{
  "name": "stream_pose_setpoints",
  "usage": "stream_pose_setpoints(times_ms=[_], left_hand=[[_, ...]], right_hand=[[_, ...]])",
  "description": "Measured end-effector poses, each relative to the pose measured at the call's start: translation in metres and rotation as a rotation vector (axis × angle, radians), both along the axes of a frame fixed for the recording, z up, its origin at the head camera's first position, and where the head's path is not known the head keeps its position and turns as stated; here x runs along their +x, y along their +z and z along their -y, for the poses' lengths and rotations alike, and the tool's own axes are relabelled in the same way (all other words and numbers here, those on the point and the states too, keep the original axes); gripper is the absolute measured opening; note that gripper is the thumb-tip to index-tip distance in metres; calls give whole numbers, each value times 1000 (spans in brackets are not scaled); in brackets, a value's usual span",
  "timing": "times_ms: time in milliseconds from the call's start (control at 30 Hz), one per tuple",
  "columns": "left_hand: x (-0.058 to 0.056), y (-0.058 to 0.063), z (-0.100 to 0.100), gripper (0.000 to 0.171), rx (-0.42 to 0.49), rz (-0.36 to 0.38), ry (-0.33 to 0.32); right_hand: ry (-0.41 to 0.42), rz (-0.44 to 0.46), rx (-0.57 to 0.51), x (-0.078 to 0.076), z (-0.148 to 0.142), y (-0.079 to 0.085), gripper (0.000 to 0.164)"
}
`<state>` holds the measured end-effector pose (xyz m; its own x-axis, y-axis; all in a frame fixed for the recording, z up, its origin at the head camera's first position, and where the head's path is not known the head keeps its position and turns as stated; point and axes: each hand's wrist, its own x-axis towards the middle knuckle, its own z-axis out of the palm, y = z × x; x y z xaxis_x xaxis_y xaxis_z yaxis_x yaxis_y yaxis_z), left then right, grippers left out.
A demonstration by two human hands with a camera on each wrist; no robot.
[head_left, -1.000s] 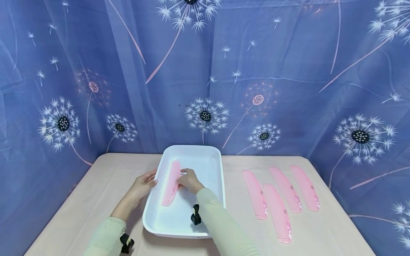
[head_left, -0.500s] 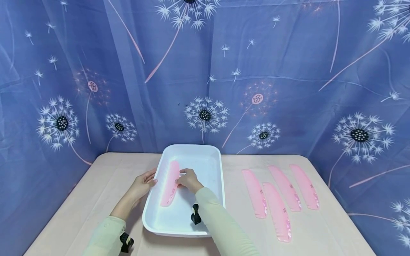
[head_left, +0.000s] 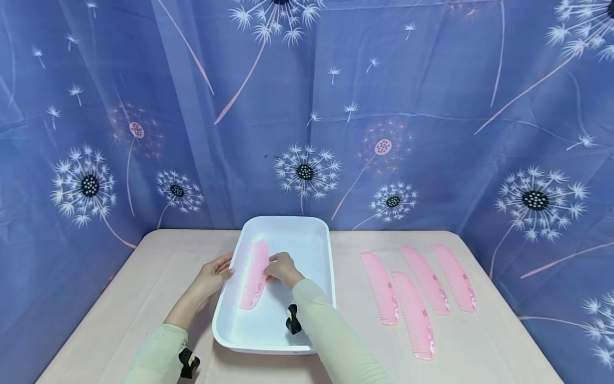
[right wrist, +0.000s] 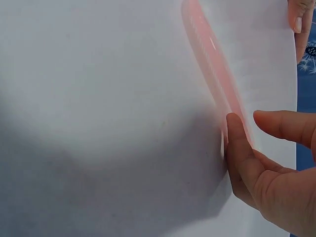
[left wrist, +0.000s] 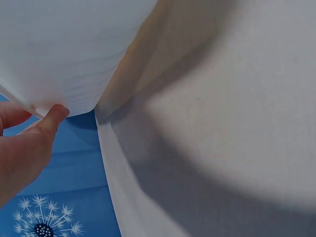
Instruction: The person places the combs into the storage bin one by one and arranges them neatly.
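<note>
A white rectangular tray (head_left: 273, 330) stands on the table, and one pink comb (head_left: 254, 272) lies in it along the left wall. At the tray's left rim, my left hand (head_left: 214, 274) holds the edge; the left wrist view shows fingers against the tray's wall. My right hand (head_left: 284, 270) reaches inside and pinches the comb at its spine, while one digit stays apart from it. In the right wrist view, fingertips cover the comb's (right wrist: 212, 54) lower end, so the exact contact there is partly hidden.
Several more pink combs lie slanted on the table to the right of the tray, among them a front one (head_left: 414, 314) and a far-right one (head_left: 454, 277). A blue curtain (head_left: 230, 176) with dandelion prints closes off the back and sides of the table (head_left: 182, 250).
</note>
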<state>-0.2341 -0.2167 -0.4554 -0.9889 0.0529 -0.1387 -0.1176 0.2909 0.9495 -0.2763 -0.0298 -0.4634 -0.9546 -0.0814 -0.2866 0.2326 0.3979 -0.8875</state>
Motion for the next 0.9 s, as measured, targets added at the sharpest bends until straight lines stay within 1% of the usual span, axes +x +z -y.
stream_pose_setpoints(times_ms=[133,300,367,467,567,600,700,900], left_hand=[[1,0,0,53,8,-10,-5],[0,-1,1,53,17,-16,-7],[0,-1,1,53,17,-16,-7],[0,-2,1,53,17,-11,-3],[1,-1,0,53,11,-4,2],[1,0,0,53,8,-1,5],[2,1,0,53,1,3,8],[4,3,-1,53,9,2,3]], right_hand=[[11,6,-6,1,-1,3,41],[12,43,-86,-3,-2,8,40],[31,36,-120,-7,-3,8,41],[62,26,-130,-8,-5,13,42],[68,20,-153,-7,-6,22,45],[63,32,-160,-5,-6,27,46],[75,25,-196,-3,-8,38,47],[120,7,-235,-6,-15,60,47]])
